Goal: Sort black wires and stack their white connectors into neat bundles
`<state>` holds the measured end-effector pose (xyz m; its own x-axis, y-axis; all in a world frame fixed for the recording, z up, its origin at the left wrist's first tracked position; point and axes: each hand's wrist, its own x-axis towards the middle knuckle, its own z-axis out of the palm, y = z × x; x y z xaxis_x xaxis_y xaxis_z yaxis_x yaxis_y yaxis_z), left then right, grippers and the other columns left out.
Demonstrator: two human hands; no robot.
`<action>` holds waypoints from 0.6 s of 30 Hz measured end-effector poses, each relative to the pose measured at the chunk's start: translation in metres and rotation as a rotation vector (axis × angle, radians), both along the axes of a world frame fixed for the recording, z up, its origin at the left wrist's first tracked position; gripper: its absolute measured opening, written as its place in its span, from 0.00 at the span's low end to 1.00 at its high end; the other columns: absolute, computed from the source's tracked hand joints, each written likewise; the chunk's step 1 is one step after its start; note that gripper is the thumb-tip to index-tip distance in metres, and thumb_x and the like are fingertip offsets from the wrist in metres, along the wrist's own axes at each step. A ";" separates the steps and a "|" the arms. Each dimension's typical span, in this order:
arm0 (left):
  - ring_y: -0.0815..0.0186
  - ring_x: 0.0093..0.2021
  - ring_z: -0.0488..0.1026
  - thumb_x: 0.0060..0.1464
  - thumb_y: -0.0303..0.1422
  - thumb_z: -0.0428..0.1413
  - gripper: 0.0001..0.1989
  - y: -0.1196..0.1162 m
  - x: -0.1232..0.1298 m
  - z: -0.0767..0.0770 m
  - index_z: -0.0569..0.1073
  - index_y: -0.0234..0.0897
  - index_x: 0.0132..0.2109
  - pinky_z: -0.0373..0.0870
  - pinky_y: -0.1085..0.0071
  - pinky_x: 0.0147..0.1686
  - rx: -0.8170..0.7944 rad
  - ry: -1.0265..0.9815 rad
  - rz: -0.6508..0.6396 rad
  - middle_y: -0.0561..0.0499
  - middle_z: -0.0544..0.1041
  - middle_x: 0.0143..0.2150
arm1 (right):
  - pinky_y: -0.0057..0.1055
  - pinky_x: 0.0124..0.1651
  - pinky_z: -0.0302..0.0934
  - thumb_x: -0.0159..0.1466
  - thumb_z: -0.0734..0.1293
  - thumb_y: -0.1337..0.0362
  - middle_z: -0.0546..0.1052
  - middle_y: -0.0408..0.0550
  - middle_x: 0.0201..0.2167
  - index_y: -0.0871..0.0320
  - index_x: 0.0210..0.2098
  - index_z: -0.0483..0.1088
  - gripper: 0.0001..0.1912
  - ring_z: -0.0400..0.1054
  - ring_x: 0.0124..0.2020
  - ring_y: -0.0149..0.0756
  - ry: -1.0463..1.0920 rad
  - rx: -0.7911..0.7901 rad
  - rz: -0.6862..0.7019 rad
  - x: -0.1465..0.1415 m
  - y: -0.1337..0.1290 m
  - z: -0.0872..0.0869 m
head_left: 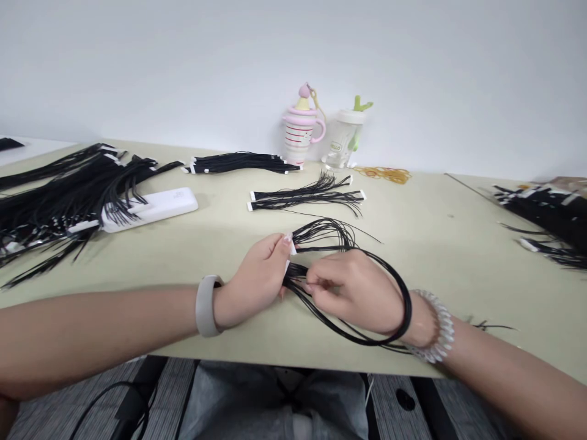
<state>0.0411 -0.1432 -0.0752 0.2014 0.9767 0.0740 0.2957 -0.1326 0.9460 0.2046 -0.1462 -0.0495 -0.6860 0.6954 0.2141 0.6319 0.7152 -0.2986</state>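
Near the table's front edge, my left hand [262, 272] pinches the white connectors [293, 245] at one end of a black wire harness [405, 293]. Its wires bend round in a large loop that passes over my right wrist. My right hand [355, 287] is closed inside that loop, fingertips pressed together at the wires by the lower connector; what exactly they grip is too small to make out. Beyond my hands lie two short black wire bundles [305, 198] with white connectors and loose ends.
A neat wire bundle [238, 162] lies at the back. At the left, a big wire pile [68, 183] partly covers a white case [172, 206]. Another pile [554, 214] is at the right. A pink-lidded cup [299, 137], a clear cup [343, 140] and yellow rubber bands [385, 175] sit by the wall.
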 end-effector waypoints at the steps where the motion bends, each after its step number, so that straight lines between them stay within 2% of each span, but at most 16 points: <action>1: 0.74 0.15 0.58 0.58 0.44 0.38 0.20 0.000 0.000 0.000 0.57 0.37 0.23 0.58 0.77 0.17 -0.001 -0.001 -0.001 0.59 0.59 0.12 | 0.23 0.27 0.47 0.52 0.59 0.71 0.65 0.39 0.17 0.61 0.18 0.64 0.08 0.53 0.20 0.22 -0.026 0.006 0.016 0.004 0.002 0.000; 4: 0.74 0.14 0.58 0.58 0.44 0.39 0.20 0.000 0.000 -0.001 0.58 0.37 0.24 0.57 0.77 0.16 -0.003 -0.017 0.000 0.59 0.59 0.12 | 0.22 0.23 0.44 0.51 0.59 0.72 0.59 0.37 0.14 0.61 0.16 0.60 0.09 0.48 0.18 0.21 -0.135 -0.057 0.012 0.018 0.009 0.003; 7: 0.74 0.14 0.58 0.58 0.44 0.39 0.19 0.000 0.000 -0.001 0.59 0.37 0.25 0.57 0.77 0.15 -0.003 -0.034 0.007 0.59 0.59 0.12 | 0.22 0.21 0.42 0.51 0.58 0.72 0.58 0.36 0.15 0.60 0.18 0.61 0.06 0.47 0.18 0.21 -0.138 -0.098 -0.093 0.030 0.011 0.013; 11: 0.74 0.14 0.58 0.57 0.44 0.39 0.19 0.000 -0.001 0.000 0.58 0.37 0.25 0.56 0.77 0.14 -0.036 -0.045 0.004 0.58 0.59 0.13 | 0.22 0.20 0.44 0.52 0.61 0.69 0.61 0.36 0.14 0.60 0.21 0.65 0.05 0.49 0.16 0.21 -0.051 -0.115 -0.249 0.040 0.016 0.031; 13: 0.74 0.13 0.57 0.57 0.45 0.39 0.19 -0.001 -0.001 0.001 0.58 0.38 0.25 0.55 0.77 0.13 -0.071 -0.066 -0.006 0.59 0.58 0.14 | 0.23 0.19 0.47 0.52 0.63 0.68 0.64 0.38 0.12 0.60 0.23 0.68 0.03 0.52 0.15 0.22 0.171 -0.063 -0.441 0.046 0.023 0.036; 15: 0.74 0.12 0.56 0.57 0.45 0.39 0.18 -0.001 0.000 0.001 0.57 0.38 0.26 0.54 0.78 0.12 -0.090 -0.085 -0.012 0.59 0.56 0.13 | 0.24 0.21 0.52 0.51 0.64 0.70 0.69 0.42 0.15 0.61 0.24 0.69 0.02 0.60 0.17 0.25 0.549 0.045 -0.572 0.053 0.033 0.038; 16: 0.74 0.12 0.56 0.57 0.45 0.39 0.18 -0.001 0.000 0.001 0.57 0.38 0.26 0.54 0.78 0.12 -0.093 -0.093 -0.012 0.59 0.56 0.13 | 0.25 0.23 0.56 0.50 0.64 0.72 0.72 0.45 0.19 0.62 0.25 0.69 0.03 0.64 0.21 0.27 0.764 0.075 -0.570 0.057 0.038 0.039; 18: 0.74 0.13 0.56 0.57 0.45 0.40 0.18 -0.002 0.001 0.002 0.57 0.38 0.25 0.54 0.78 0.12 -0.098 -0.103 -0.009 0.59 0.56 0.13 | 0.28 0.31 0.61 0.49 0.64 0.74 0.74 0.50 0.30 0.62 0.27 0.70 0.06 0.68 0.30 0.31 1.147 0.008 -0.459 0.064 0.046 0.040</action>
<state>0.0423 -0.1447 -0.0734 0.2060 0.9785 -0.0007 0.1956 -0.0405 0.9798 0.2683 -0.1000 -0.0092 0.2083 0.8181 0.5360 0.2000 0.5009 -0.8421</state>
